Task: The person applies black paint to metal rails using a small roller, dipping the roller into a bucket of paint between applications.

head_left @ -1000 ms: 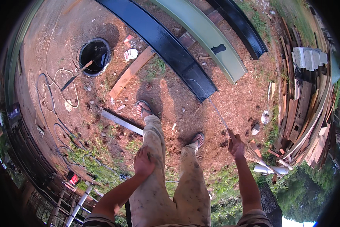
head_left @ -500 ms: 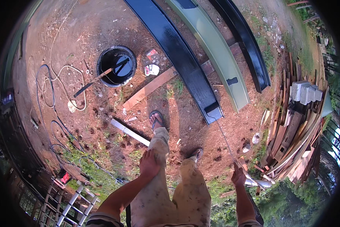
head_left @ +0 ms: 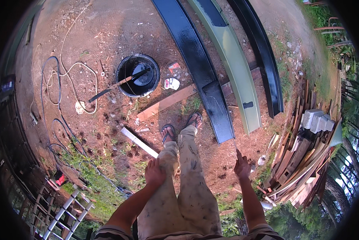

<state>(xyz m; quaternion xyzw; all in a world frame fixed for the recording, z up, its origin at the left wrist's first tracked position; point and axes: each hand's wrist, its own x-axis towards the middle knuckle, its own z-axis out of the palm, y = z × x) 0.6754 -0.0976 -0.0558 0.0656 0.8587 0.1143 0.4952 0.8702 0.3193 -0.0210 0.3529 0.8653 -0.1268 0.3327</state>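
My right hand is closed around the thin handle of what looks like a long-handled paint roller. Its dark head rests in the channel of a long steel beam coated in wet, glossy black. My left hand lies on my left thigh, near the knee, fingers stretched out, holding nothing. Right of the black beam runs a pale green beam with dark patches, and beyond it another black beam. A black tub of dark liquid stands to the left, with a paint-smeared stick across its rim.
A wooden plank runs beneath the beams. A white strip lies by my left foot. Hoses coil on the left, and a ladder is at lower left. On the right are piled boards with grey blocks on top.
The roller head has moved away from me up the black beam, and my right hand has followed it forward and leftward. My right foot has stepped forward beside the left. My left hand stays on my thigh.
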